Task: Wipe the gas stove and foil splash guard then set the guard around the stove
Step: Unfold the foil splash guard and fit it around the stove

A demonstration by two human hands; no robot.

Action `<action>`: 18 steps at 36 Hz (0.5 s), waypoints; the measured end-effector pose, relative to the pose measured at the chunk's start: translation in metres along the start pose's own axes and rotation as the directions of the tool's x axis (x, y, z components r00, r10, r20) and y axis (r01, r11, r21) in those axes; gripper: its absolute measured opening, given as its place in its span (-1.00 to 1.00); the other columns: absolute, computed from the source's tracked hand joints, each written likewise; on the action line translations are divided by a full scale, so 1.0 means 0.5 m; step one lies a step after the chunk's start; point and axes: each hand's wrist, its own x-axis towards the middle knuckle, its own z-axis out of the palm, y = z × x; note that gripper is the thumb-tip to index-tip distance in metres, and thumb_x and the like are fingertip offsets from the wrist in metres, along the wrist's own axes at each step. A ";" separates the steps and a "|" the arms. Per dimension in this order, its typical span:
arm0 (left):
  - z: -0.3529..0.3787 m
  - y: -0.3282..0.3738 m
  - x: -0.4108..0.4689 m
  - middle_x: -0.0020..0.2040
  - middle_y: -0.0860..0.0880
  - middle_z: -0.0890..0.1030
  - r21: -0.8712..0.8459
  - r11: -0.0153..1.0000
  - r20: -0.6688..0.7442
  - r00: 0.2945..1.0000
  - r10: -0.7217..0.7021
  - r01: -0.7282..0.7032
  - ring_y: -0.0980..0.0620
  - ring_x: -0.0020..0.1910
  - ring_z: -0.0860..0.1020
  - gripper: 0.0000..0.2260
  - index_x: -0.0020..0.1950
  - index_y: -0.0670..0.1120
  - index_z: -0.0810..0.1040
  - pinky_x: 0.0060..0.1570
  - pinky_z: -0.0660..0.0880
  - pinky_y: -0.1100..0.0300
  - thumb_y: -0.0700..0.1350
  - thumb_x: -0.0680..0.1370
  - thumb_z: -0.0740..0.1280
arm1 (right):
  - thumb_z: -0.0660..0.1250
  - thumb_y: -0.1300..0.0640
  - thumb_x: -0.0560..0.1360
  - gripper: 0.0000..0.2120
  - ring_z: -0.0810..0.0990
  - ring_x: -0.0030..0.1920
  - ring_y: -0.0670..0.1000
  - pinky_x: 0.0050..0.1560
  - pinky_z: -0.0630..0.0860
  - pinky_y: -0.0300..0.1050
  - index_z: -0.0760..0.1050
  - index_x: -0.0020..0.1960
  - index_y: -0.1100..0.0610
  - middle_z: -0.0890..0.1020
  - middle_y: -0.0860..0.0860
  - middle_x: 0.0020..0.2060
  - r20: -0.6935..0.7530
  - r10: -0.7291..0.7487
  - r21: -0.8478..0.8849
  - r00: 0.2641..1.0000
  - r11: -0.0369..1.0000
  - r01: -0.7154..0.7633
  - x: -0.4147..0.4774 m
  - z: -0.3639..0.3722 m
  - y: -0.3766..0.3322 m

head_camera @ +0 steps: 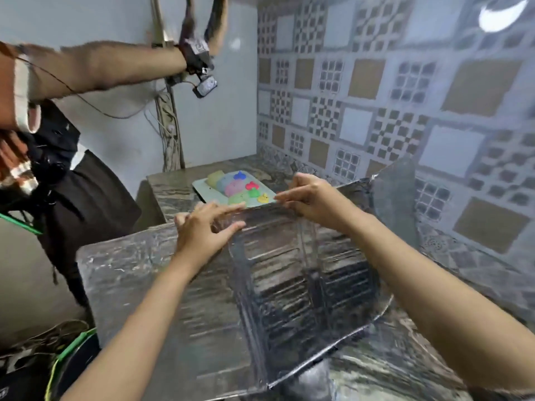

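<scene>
Right now, you are holding the top edge of the guard with both hands. Your left hand is pinching it between thumb and stretched fingers, and your right hand is curling its fingers over the same edge, just beside the left. The guard is standing bent on the counter: one panel is spreading toward you at the left, a middle one is showing dark reflections, and another is rising near the tiled wall. Behind that edge, a tray of coloured pieces is lying on the counter. Further left, another person in black is holding an arm up.
</scene>
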 end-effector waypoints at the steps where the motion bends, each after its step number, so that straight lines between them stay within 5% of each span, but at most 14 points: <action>1: -0.002 0.013 0.016 -0.16 0.08 0.59 0.036 0.999 -0.019 0.999 0.040 -0.039 0.00 -0.09 0.51 -0.57 0.14 0.27 0.54 0.01 0.39 -0.13 0.33 0.33 0.19 | 0.35 0.18 0.48 -0.78 0.50 -0.20 -0.04 -0.15 0.48 -0.14 0.63 0.09 0.00 0.48 -0.04 -0.19 -0.004 0.001 -0.035 1.000 0.999 -0.001 -0.004 -0.022 0.007; 7: 0.020 0.048 0.065 -0.21 0.06 0.59 0.143 0.967 -0.007 0.977 0.214 -0.211 -0.02 -0.12 0.56 -0.63 0.11 0.20 0.59 -0.15 0.16 0.09 0.23 0.39 0.18 | 0.29 0.14 0.52 -0.78 0.49 -0.18 -0.06 -0.12 0.50 -0.06 0.60 0.12 -0.02 0.51 -0.08 -0.18 0.008 0.131 -0.160 0.991 0.979 -0.128 -0.073 -0.113 0.079; 11: 0.036 0.055 0.080 -0.23 0.17 0.53 0.054 0.970 -0.038 0.970 0.239 -0.237 0.21 -0.14 0.41 -0.68 0.09 0.26 0.57 -0.22 0.02 0.13 0.23 0.41 0.18 | 0.25 0.12 0.55 -0.76 0.56 -0.04 -0.10 0.03 0.52 -0.12 0.57 0.16 -0.07 0.62 -0.09 0.01 -0.002 0.248 -0.203 0.969 0.949 -0.243 -0.124 -0.155 0.121; 18: 0.063 0.037 0.111 -0.25 0.10 0.58 -0.072 0.965 -0.081 0.966 0.245 -0.251 0.14 -0.17 0.43 -0.68 0.05 0.24 0.56 -0.10 0.18 0.04 0.28 0.38 0.21 | 0.33 0.21 0.48 -0.72 0.59 0.05 -0.02 0.09 0.50 -0.07 0.58 0.13 -0.06 0.66 -0.04 0.04 -0.097 0.405 -0.239 0.909 0.878 -0.416 -0.184 -0.221 0.194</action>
